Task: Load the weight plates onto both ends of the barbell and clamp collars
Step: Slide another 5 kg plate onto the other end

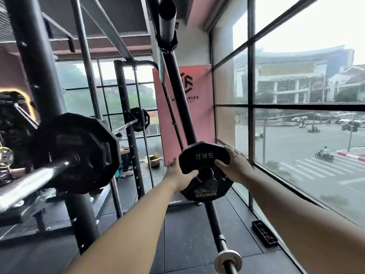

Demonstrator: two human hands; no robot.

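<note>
A black 5 kg weight plate (204,155) hangs on a storage peg (207,176) of the black rack post. My left hand (178,174) grips its left edge with the thumb near the centre hole. My right hand (235,165) grips its right edge, fingers curled over the rim. At the left, the chrome barbell sleeve (37,177) points toward me with a large black plate (79,153) loaded on it. Far down the bar, another black plate (139,119) sits on the other end. No collar is visible on the near sleeve.
A second bar (223,246) leans along the slanted post, its chrome collar end near the floor. Black rack uprights (37,80) stand at the left. A black tray (264,233) lies on the rubber floor by the window wall on the right.
</note>
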